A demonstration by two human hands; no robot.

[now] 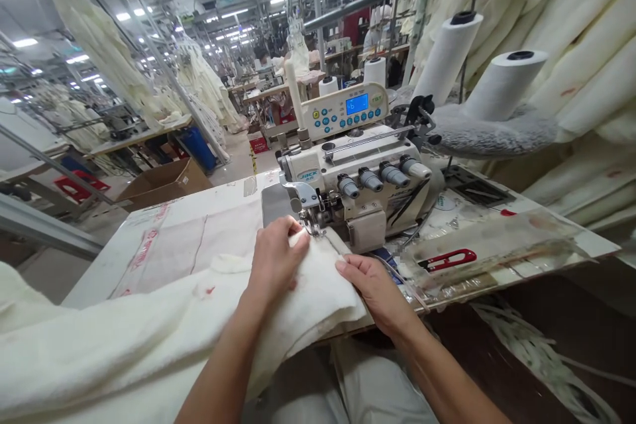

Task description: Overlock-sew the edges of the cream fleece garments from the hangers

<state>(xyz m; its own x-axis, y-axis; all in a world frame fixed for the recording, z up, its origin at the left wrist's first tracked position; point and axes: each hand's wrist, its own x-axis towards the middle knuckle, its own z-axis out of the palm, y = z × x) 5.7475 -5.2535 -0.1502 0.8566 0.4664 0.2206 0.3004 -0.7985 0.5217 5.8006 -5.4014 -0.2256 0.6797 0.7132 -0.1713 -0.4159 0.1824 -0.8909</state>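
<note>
Cloth (163, 331) sprawled up front, running right up to the machine (358, 179). Left hand (275, 255) gripping it up there, right hand (372, 285) pinching its edge, red snips (452, 258) off right.

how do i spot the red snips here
Find the white sewing machine, then follow the tabletop right in the picture, past the right hand. The red snips lie there: a long loop with a dark tip, unlike the small red piece behind them.
</note>
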